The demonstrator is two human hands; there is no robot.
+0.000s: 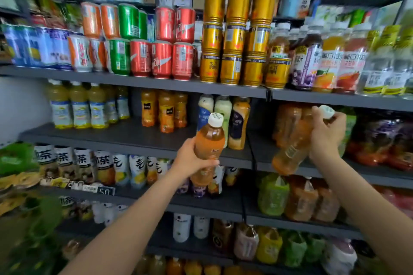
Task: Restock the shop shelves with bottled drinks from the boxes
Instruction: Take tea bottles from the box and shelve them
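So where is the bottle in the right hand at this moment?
In the head view, right of centre: the right hand holds the amber bottle near its cap, tilted, at the front of the second shelf, before similar amber bottles.

amber btl [209, 140] upright, 2nd btl [290, 152] tilted

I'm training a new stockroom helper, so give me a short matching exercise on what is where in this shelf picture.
Things:
1. left hand
2. right hand
3. gold cans
4. red cans

Descriptions:
A. stacked three high on the upper shelf
B. grips a tilted amber bottle near its cap
C. left of the gold stack
D. holds an amber bottle by its middle

Pairs: 1-D, 2-B, 3-A, 4-C
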